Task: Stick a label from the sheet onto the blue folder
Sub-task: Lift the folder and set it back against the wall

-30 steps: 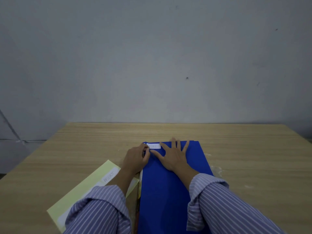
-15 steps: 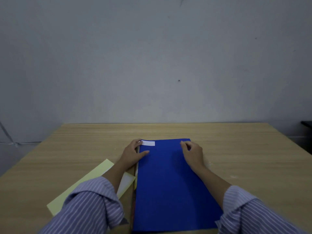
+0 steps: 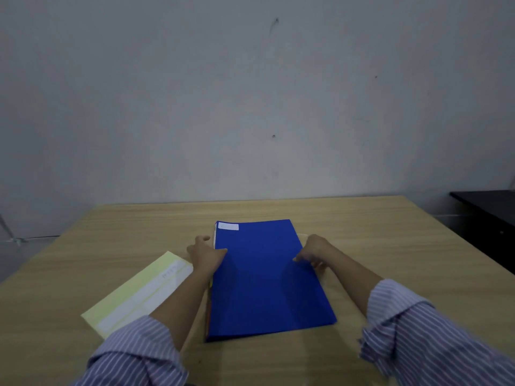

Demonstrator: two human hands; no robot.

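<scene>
The blue folder [image 3: 264, 280] lies flat on the wooden table [image 3: 376, 246], its long side running away from me. A small white label [image 3: 228, 226] is stuck at its far left corner. My left hand [image 3: 204, 253] holds the folder's left edge, with the thumb lying on the cover. At the right edge, my right hand [image 3: 313, 250] has its curled fingers pinching the cover. The pale yellow label sheet [image 3: 136, 295] rests on the table to the left, partly under my left forearm.
Thin coloured edges of other folders [image 3: 208, 310] show beneath the blue one on its left side. A clear sleeve [image 3: 320, 273] peeks out under the right edge. A dark piece of furniture [image 3: 485, 210] stands off the table's right side. A grey wall rises behind.
My right hand left the label and moved to the folder's right edge. My left hand slid back along the left edge. The label stays stuck at the corner.
</scene>
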